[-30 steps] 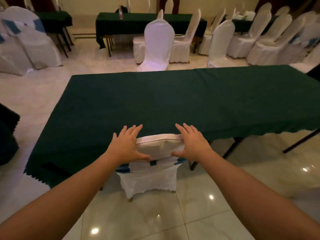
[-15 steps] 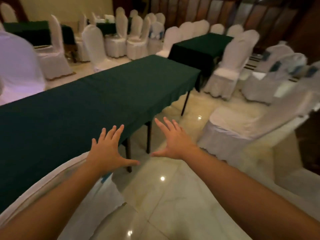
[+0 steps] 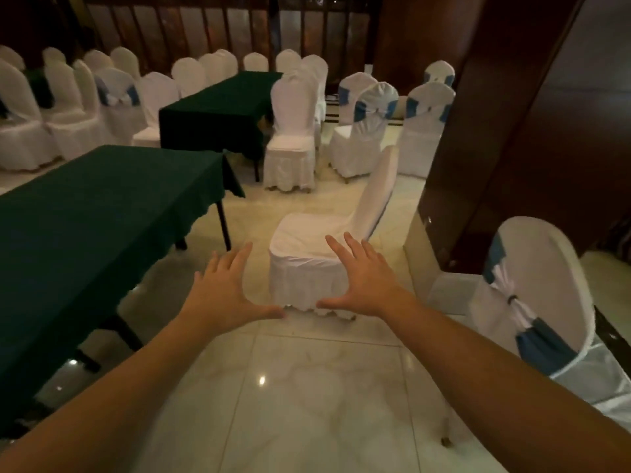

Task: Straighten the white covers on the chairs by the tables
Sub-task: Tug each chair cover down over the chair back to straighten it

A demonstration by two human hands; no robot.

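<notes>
A white-covered chair stands on the floor straight ahead, its seat facing left toward the green table and its back on the right. My left hand and my right hand are stretched out in front of me with fingers spread, holding nothing and touching nothing. The chair lies beyond them, seen between the two hands. Another covered chair with a blue sash is close at my right.
A second green table stands farther back, ringed by several white-covered chairs. A dark wooden pillar rises on the right. Glossy marble floor stretches between the table and the pillar.
My hands let go of the chair cover at the first table. The view has swung right, so a different chair by the pillar now lies ahead of my open hands.
</notes>
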